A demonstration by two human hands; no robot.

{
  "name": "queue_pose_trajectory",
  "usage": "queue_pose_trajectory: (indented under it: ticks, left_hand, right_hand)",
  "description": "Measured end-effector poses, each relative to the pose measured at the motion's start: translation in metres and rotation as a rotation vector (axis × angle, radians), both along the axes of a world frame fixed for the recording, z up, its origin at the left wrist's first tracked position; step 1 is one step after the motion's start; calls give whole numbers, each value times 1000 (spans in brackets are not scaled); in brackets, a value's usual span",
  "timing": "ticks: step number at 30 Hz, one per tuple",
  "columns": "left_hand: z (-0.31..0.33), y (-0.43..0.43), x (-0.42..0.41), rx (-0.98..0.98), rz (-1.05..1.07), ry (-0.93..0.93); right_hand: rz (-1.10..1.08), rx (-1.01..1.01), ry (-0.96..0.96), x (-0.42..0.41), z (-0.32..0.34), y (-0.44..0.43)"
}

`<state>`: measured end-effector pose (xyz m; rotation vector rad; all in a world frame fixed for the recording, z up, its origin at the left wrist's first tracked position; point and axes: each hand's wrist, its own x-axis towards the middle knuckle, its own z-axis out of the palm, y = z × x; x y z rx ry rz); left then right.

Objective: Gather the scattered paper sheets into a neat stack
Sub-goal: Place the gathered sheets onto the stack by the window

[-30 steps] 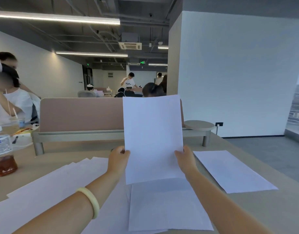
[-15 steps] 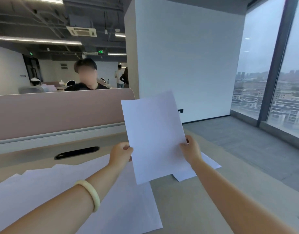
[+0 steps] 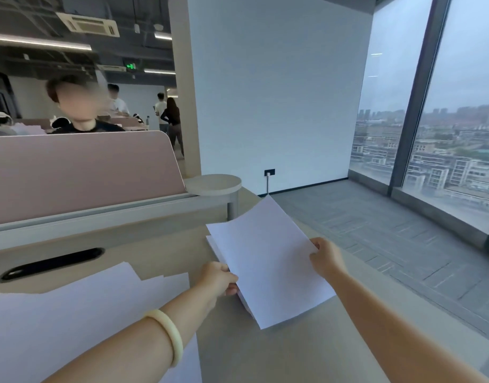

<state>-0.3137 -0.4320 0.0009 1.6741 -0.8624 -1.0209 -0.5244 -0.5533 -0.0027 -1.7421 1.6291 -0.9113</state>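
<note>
I hold a white paper sheet (image 3: pixel 268 261) low over the beige desk (image 3: pixel 279 355), tilted flat, right of centre. My left hand (image 3: pixel 219 280) grips its left edge and my right hand (image 3: pixel 324 257) pinches its right edge. The edge of another sheet (image 3: pixel 211 243) shows just beneath it on the left. Several more white sheets (image 3: pixel 80 313) lie overlapping on the desk at the lower left, partly hidden by my left forearm.
A pink divider panel (image 3: pixel 80 172) runs along the desk's far side, with a black cable slot (image 3: pixel 51 264) in front of it. A small round shelf (image 3: pixel 213 183) stands at the divider's end. The desk's right edge drops to grey carpet. A person sits behind the divider.
The sheet was held upright in front of me; now it is lowered and laid nearly flat, further right over the sheet that lay on the desk there. My view has turned right.
</note>
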Motion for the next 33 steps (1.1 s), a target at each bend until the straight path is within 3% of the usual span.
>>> queue_pose_trajectory:
  ticks: [18, 24, 29, 33]
  left_hand:
    - [-20, -37, 14, 84, 33, -194]
    - [-20, -35, 15, 114, 45, -291]
    - [-20, -33, 17, 147, 56, -513]
    - [-23, -32, 10, 123, 8, -364]
  right_hand:
    - [19, 6, 240, 21, -35, -43]
    - [-10, 29, 435, 21, -34, -36]
    - [-14, 22, 371, 17, -37, -38]
    - [14, 41, 223, 18, -36, -37]
